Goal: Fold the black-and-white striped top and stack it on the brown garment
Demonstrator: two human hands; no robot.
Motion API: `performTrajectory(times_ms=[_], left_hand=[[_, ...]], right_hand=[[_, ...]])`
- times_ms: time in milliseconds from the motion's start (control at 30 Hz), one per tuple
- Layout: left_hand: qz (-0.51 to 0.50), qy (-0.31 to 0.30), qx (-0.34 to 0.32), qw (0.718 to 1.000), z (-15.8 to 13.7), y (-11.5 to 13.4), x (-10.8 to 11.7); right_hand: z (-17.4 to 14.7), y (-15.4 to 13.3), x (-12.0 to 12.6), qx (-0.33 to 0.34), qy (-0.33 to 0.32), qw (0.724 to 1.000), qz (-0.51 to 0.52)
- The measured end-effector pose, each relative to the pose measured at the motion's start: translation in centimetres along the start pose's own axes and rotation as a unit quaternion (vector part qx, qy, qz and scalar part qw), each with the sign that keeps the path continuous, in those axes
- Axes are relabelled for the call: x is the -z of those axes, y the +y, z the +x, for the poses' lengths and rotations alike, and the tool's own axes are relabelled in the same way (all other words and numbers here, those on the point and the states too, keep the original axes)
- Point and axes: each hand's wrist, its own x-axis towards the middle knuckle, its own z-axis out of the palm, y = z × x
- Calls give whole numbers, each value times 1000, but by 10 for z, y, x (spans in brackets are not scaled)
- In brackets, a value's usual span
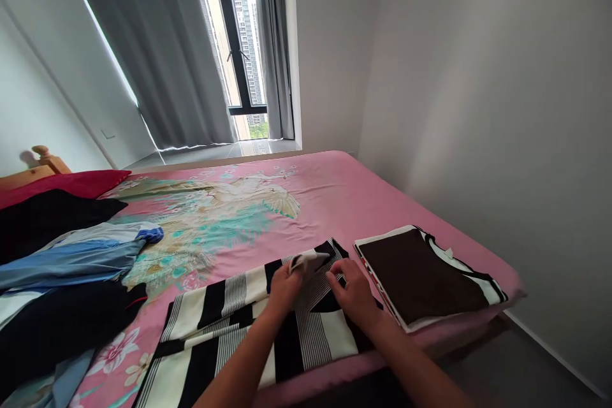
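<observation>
A garment [287,338] with wide black and cream stripes and bands of thin lines lies spread along the near edge of the bed. My left hand [285,284] is closed on a lifted fold of it near its right end. Close beside, my right hand [352,293] has its thumb and fingers curled in a loose pinch at the same end of the fabric. The exact contact of the right fingertips is hard to make out. Just right of that hand sits a folded brown top [421,274] with white and black trim, lying on other folded cloth.
The bed has a pink sheet [329,185] with a printed bird and flowers. Loose clothes lie at left: black garment [71,325], blue garment [105,248], red cloth [95,182]. A grey wall [502,108] runs along the right; a curtained window [246,44] stands behind.
</observation>
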Motion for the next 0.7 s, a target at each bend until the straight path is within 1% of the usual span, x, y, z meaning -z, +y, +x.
performTrajectory(times_ms=[67,133,200,233,267,333,433,500,533,600,667,700], left_hand=[[-84,-17,33,996,9,13,14],[-98,-31,33,994,10,28,24],[-68,-39,3,997,4,38,26],[-52,-49,-13,997,0,39,26],[-38,-64,-27,997,-5,38,24],[-15,-96,-46,994,-14,29,18],[34,-124,-85,988,-28,-1,5],[115,-143,-122,975,-41,-24,-6],[171,-155,-140,963,-47,-34,-11],[286,-174,-172,927,-60,-50,-20],[353,-182,-203,895,-68,-55,-22],[365,-181,-217,887,-70,-55,-21]], right_hand=[[-3,8,-11,29,-100,994,-16],[-2,18,-28,95,-194,976,-42],[7,28,-48,153,-247,953,-86],[15,35,-56,165,-267,943,-114],[23,43,-63,164,-282,935,-140],[40,60,-69,139,-309,924,-179],[56,85,-63,99,-324,920,-195],[58,99,-55,81,-321,922,-202],[58,104,-50,70,-315,924,-206],[56,110,-41,37,-298,928,-220],[56,111,-32,-12,-269,933,-240],[58,108,-28,-38,-249,935,-250]])
